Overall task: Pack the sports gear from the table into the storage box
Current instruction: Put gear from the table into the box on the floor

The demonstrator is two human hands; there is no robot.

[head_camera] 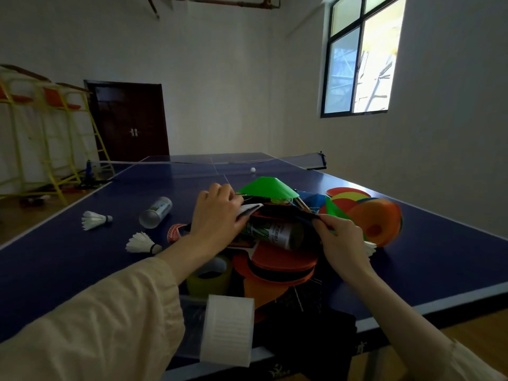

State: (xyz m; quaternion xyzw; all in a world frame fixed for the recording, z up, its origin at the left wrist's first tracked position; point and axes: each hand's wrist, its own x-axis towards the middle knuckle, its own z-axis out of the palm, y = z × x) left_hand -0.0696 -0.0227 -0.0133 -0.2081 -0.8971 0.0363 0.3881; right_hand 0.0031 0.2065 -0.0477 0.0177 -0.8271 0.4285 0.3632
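Left hand (pixel 217 215) gripping white item (pixel 248 210) at pile top; right hand (pixel 339 237) pinching black strap (pixel 299 214). Hands apart, either side of shuttlecock tube (pixel 277 233). Gear heaped on blue table (pixel 82 265); two shuttlecocks (pixel 96 220) and open tube (pixel 155 211) lying apart at left

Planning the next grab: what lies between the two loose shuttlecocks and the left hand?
Head view: a white tube on its side, otherwise bare blue table.

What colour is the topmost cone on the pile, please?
Bright green cone, clearest in the head view.
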